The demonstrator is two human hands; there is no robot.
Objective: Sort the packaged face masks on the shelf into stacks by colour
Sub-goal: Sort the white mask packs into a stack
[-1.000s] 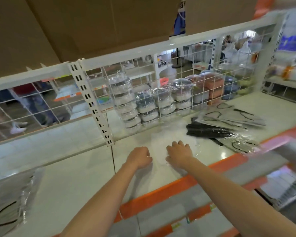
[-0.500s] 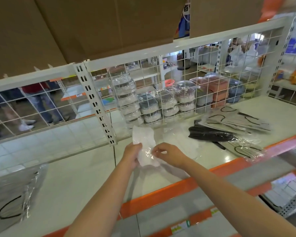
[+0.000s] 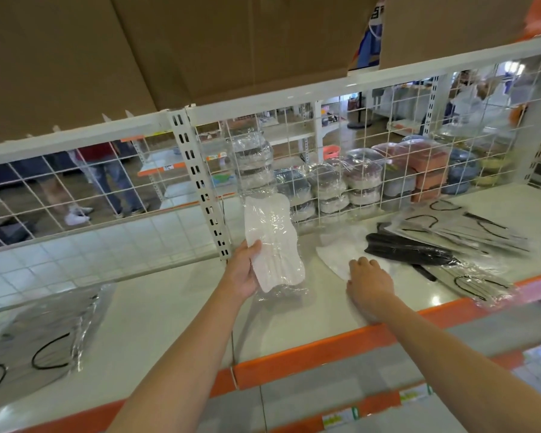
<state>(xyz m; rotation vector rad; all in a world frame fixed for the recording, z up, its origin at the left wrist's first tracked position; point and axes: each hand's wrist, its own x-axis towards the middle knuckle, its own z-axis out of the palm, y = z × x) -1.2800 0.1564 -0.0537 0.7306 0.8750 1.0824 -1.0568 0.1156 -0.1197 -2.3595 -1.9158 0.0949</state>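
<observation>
My left hand (image 3: pixel 243 270) holds a white mask in clear wrap (image 3: pixel 270 242) upright above the shelf (image 3: pixel 156 310). Fingers apart, my right hand (image 3: pixel 369 284) lies flat on another white packaged mask (image 3: pixel 341 251) on the shelf. Just right of it rests a black packaged mask (image 3: pixel 409 250). Behind that is a loose pile of grey packaged masks with black ear loops (image 3: pixel 459 229), and one more grey mask (image 3: pixel 478 285) sits near the orange front edge. At the far left lies a stack of grey packaged masks (image 3: pixel 41 348).
A white wire grid (image 3: pixel 388 170) closes the back of the shelf, with wrapped stacked bowls (image 3: pixel 331 189) behind it. A slotted white upright (image 3: pixel 200 182) stands at the middle. Cardboard boxes (image 3: pixel 138 51) hang overhead. People's legs (image 3: pixel 107 179) show beyond the grid.
Both hands were fists on the shelf, then held a white mask together. Now my left hand has lifted it alone, and my right hand has gone down onto another white mask.
</observation>
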